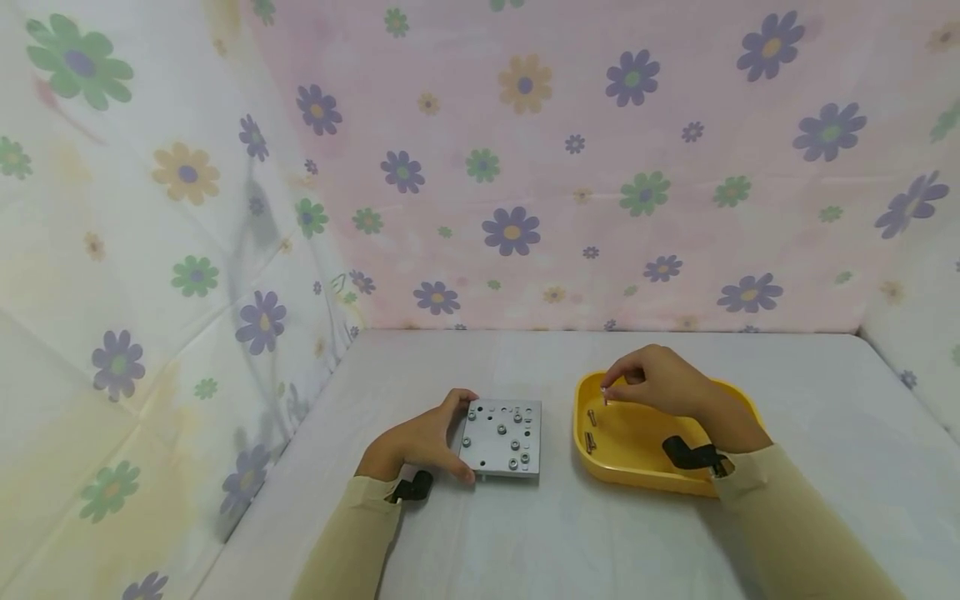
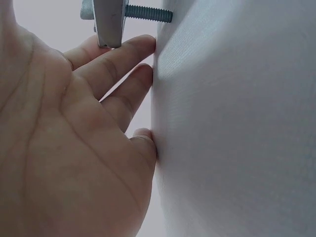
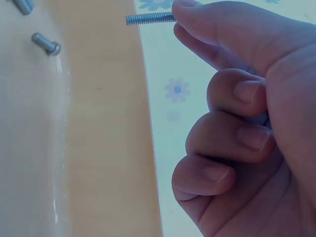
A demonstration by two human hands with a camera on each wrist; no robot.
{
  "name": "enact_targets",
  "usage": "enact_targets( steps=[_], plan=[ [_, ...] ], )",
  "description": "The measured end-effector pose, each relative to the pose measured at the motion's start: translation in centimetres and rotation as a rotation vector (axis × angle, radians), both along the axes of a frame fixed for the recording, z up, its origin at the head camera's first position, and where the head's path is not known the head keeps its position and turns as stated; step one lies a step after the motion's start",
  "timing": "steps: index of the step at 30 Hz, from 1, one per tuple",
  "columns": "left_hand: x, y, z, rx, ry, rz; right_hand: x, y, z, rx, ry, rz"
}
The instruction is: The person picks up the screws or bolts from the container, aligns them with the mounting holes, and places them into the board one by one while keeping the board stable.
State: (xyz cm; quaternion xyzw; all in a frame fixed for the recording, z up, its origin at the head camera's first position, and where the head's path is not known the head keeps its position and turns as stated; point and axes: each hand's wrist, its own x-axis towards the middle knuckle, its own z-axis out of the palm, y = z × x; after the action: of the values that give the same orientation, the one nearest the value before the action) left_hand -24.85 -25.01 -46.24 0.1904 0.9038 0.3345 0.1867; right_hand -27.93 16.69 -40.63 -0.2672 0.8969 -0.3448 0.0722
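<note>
On the table in the head view sits a square metal plate (image 1: pixel 492 446) with several holes and several socket-head bolts standing in it. My left hand (image 1: pixel 426 437) grips the plate at its left side, thumb at the near edge and fingers at the far corner. A threaded bolt end (image 2: pixel 149 13) sticks out under the plate in the left wrist view. Above the left part of a yellow tray (image 1: pixel 637 477), my right hand (image 1: pixel 663 382) pinches a bolt (image 3: pixel 150 19) between thumb and index finger, its threaded end pointing down and its head hidden by the fingertips in the right wrist view.
Loose bolts (image 1: pixel 590 442) lie along the tray's left side; one bolt (image 3: pixel 46 44) shows clearly in the right wrist view. A white cloth (image 1: pixel 555 550) covers the table. Flowered curtains (image 1: pixel 570 192) enclose the back and sides.
</note>
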Motion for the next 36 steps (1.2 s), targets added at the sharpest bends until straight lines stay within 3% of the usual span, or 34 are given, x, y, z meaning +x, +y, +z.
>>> enact_targets(
  steps=[23, 36],
  plan=[
    [-0.2, -0.1, 0.0, 0.036, -0.012, -0.026, 0.8, 0.5, 1.0, -0.164, 0.02, -0.107],
    [-0.3, -0.2, -0.1, 0.018, -0.003, -0.014, 1.5, -0.3, 1.3, -0.195, 0.015, -0.104]
  ],
)
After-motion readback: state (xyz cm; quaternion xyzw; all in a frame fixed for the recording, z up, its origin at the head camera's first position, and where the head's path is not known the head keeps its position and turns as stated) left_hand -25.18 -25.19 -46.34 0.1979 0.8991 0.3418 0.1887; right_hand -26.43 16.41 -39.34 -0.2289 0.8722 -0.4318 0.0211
